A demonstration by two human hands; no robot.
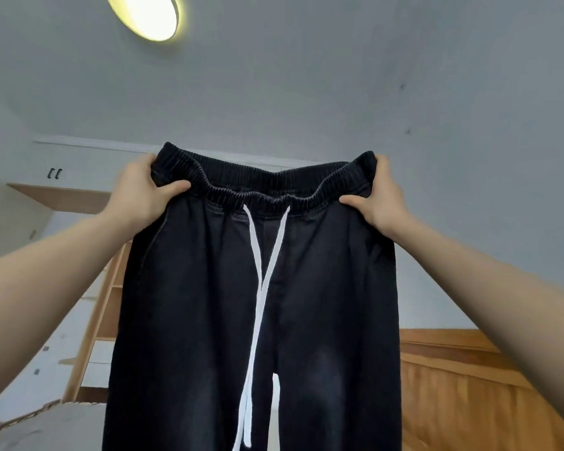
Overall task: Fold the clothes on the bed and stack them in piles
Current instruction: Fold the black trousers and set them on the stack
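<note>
Grey ceiling w/ round lamp overhead, wooden headboard low right; black trousers held up mid-air, hanging below both grips; left hand & right hand each pinch a waistband corner; white drawstring dangles between them.

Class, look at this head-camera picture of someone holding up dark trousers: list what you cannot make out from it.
- Trousers hems: head view, cut off by the bottom edge.
- Bed and piles: outside the upward-tilted view.
- Fingers of left hand and right hand: behind the waistband.
- Drawstring ends: cut off below.
</note>
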